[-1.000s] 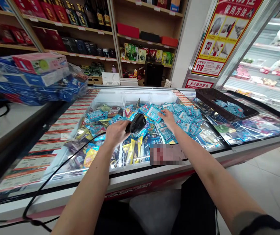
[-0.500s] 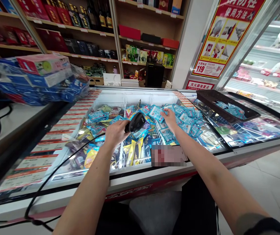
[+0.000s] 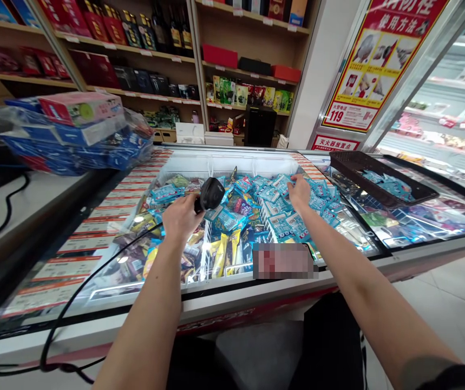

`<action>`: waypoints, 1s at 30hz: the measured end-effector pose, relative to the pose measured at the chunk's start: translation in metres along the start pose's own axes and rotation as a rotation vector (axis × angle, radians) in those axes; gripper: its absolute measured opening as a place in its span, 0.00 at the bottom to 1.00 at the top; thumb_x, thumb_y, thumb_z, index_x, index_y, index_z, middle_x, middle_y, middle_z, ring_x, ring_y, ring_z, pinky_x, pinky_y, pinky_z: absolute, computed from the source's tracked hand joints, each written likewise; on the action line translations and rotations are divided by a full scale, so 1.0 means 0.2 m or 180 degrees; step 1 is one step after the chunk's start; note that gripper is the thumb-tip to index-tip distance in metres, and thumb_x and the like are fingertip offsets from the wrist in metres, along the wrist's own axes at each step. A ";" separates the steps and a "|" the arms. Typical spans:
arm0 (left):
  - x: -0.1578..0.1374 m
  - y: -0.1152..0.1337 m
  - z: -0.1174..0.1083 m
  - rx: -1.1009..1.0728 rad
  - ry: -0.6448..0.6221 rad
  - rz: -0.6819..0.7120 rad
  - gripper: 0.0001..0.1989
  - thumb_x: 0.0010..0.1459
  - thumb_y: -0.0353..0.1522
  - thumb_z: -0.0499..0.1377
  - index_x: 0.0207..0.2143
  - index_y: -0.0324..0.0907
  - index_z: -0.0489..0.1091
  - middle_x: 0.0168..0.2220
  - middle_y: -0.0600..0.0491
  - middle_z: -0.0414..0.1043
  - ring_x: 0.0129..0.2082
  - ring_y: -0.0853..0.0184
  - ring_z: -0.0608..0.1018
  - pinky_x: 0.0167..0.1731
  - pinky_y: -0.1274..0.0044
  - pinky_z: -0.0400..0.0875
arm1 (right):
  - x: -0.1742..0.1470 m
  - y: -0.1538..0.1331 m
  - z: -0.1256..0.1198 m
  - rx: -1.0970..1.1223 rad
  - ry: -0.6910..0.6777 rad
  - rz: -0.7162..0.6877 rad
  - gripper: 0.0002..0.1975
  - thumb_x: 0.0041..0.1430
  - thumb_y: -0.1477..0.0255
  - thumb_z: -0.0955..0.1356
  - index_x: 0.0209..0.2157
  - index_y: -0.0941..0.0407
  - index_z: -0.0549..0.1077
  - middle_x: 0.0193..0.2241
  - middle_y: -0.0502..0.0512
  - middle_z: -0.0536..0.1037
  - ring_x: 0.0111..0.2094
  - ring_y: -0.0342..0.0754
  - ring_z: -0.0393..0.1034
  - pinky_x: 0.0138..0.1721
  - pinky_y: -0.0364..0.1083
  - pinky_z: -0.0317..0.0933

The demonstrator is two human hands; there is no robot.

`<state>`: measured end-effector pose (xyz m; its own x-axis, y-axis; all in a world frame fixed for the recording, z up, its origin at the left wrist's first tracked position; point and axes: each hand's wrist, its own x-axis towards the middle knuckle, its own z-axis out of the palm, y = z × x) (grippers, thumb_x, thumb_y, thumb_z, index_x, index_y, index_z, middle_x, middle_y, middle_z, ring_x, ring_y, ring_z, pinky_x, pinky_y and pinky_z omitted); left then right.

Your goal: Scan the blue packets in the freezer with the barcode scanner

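Note:
My left hand [image 3: 181,216] is wrapped round the handle of a black barcode scanner [image 3: 211,193], its head tilted over the glass-topped freezer. Several blue packets [image 3: 297,225] lie in a loose heap at the freezer's right side. Over this heap, my right hand [image 3: 299,193] pinches the edge of one light-blue packet [image 3: 281,183] between thumb and fingers; part of the grip is hard to see. Below the scanner, baskets hold other wrapped ice creams, among them yellow ones [image 3: 220,254].
A dark plastic tray [image 3: 338,162] with several blue packets rests on the right part of the freezer. Plastic-wrapped boxes [image 3: 82,116] are stacked at the left. The scanner's black cable [image 3: 94,271] runs down the left side. A blurred flat object [image 3: 283,261] lies at the front edge.
My right hand has moved right across the heap, the light-blue packet with it. My left hand has drawn the scanner left, and its head has turned. The view has shifted slightly.

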<state>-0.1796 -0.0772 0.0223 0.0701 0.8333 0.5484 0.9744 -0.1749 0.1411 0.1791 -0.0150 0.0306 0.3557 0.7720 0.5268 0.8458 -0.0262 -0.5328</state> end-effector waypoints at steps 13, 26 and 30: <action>-0.01 -0.07 -0.01 -0.0011 0.0149 -0.0234 0.17 0.55 0.39 0.53 0.46 0.46 0.68 0.39 0.46 0.74 0.44 0.55 0.73 0.33 0.71 0.64 | -0.18 -0.24 0.03 -0.0570 -0.0326 -0.0982 0.14 0.62 0.72 0.59 0.41 0.58 0.74 0.43 0.63 0.71 0.49 0.56 0.58 0.50 0.54 0.51; -0.08 -0.29 -0.10 0.0407 0.0029 -0.0365 0.20 0.52 0.43 0.56 0.46 0.44 0.68 0.38 0.47 0.74 0.41 0.56 0.74 0.32 0.73 0.61 | -0.39 -0.61 0.30 0.0221 -0.1617 -0.1809 0.13 0.63 0.69 0.62 0.45 0.57 0.74 0.42 0.57 0.76 0.45 0.49 0.67 0.51 0.49 0.55; -0.12 -0.33 -0.14 0.0416 0.0113 -0.0446 0.22 0.53 0.46 0.56 0.46 0.45 0.68 0.38 0.47 0.74 0.41 0.56 0.74 0.32 0.73 0.61 | -0.37 -0.70 0.36 0.0582 -0.1824 -0.2270 0.18 0.64 0.67 0.61 0.54 0.57 0.68 0.53 0.59 0.70 0.54 0.50 0.62 0.57 0.50 0.51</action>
<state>-0.2519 -0.1007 0.0220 -0.0736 0.8252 0.5600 0.9937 0.0130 0.1113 0.0056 -0.0232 0.0190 -0.5154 0.7639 0.3883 0.6958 0.6375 -0.3307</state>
